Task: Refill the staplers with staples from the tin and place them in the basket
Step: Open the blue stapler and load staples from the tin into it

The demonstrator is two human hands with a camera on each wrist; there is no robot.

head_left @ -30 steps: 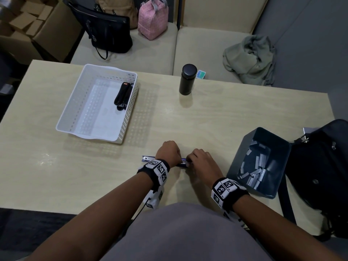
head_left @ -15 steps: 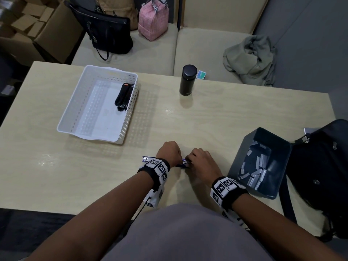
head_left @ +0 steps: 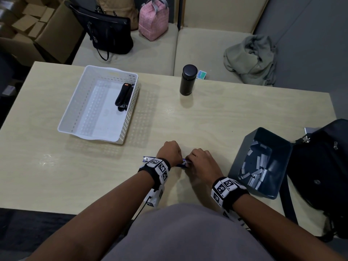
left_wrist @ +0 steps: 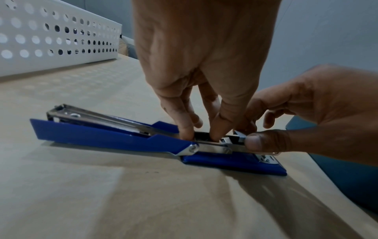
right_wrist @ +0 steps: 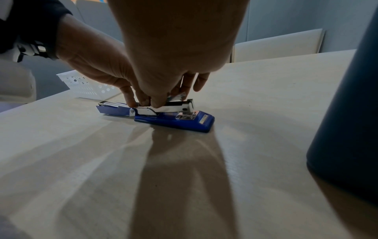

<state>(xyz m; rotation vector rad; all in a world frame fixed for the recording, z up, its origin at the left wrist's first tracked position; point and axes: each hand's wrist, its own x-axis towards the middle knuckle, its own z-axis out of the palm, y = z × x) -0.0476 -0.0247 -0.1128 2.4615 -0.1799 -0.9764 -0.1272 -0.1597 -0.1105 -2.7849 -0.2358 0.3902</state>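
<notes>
Blue stapler (left_wrist: 106, 137) lies opened flat, both hands' fingers (left_wrist: 214, 127) pinching and hiding its magazine.

Wooden table (head_left: 235, 117), basket (head_left: 75, 112), flask (head_left: 188, 80), tin (head_left: 243, 153), blue stapler (left_wrist: 114, 137)

**Count of items on table**

Staplers: 2. One blue stapler (left_wrist: 114, 137) opened flat under both hands; one black stapler (head_left: 123, 97) in the basket (head_left: 75, 113), well away. Baskets: 1. Tins (head_left: 244, 157): 1. Black flasks (head_left: 188, 80): 1.
</notes>
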